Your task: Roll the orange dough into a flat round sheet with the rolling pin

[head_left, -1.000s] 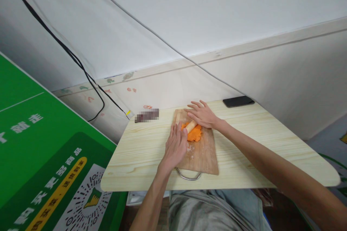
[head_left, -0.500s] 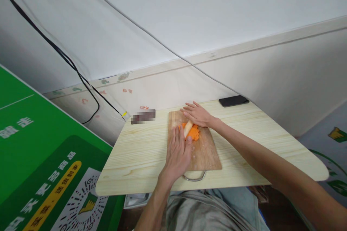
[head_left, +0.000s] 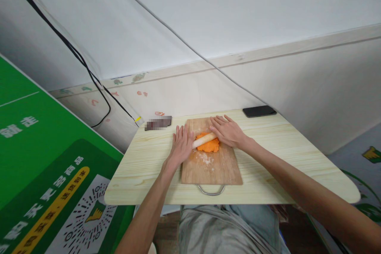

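A pale wooden rolling pin (head_left: 204, 140) lies across a flattened piece of orange dough (head_left: 210, 147) on a wooden cutting board (head_left: 223, 168). My left hand (head_left: 182, 143) rests with fingers outstretched over the pin's left end. On its other end lies my right hand (head_left: 228, 131), its fingers likewise straight and flat. Both palms hide the ends of the pin. White flour (head_left: 205, 159) is dusted on the board in front of the dough.
The board's metal handle (head_left: 211, 193) points toward me on the light wooden table (head_left: 268, 162). A black phone (head_left: 258, 111) lies at the back right, a blurred-out dark object (head_left: 158, 123) at the back left. A green printed panel (head_left: 59, 158) stands left; cables (head_left: 80, 57) hang along the wall.
The rolling pin has turned from a steep slant to nearly crosswise. My left hand moved left and away from me, my right hand slightly right and nearer. Flour on the board is uncovered.
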Tool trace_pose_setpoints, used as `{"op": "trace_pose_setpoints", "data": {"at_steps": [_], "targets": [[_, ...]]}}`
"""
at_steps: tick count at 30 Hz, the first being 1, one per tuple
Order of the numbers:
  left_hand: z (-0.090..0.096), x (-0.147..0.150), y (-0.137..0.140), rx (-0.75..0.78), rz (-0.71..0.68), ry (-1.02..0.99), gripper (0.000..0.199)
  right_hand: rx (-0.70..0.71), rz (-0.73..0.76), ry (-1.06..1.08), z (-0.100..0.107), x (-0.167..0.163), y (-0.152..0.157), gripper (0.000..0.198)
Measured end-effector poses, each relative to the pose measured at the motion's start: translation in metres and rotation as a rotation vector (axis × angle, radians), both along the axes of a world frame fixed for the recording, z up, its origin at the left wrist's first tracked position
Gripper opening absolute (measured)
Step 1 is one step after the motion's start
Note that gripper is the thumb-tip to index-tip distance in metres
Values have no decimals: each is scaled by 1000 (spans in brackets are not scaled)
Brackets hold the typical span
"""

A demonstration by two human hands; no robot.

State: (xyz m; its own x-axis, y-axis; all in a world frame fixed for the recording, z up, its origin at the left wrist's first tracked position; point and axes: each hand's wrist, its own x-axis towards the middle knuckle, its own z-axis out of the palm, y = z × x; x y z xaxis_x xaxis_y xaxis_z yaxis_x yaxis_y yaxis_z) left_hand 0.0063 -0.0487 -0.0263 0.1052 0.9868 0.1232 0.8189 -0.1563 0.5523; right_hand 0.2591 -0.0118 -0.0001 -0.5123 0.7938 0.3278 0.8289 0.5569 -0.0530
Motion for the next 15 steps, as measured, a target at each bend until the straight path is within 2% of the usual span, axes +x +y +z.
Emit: {"op": "trace_pose_setpoints", "data": {"at_steps": [7, 15], "targets": [[-2, -6, 26, -7, 84, 2, 69, 43, -26, -24, 0, 2, -19, 82], [6, -2, 46, -12, 113, 48, 66, -16, -148, 24, -8, -4, -51, 86]]}}
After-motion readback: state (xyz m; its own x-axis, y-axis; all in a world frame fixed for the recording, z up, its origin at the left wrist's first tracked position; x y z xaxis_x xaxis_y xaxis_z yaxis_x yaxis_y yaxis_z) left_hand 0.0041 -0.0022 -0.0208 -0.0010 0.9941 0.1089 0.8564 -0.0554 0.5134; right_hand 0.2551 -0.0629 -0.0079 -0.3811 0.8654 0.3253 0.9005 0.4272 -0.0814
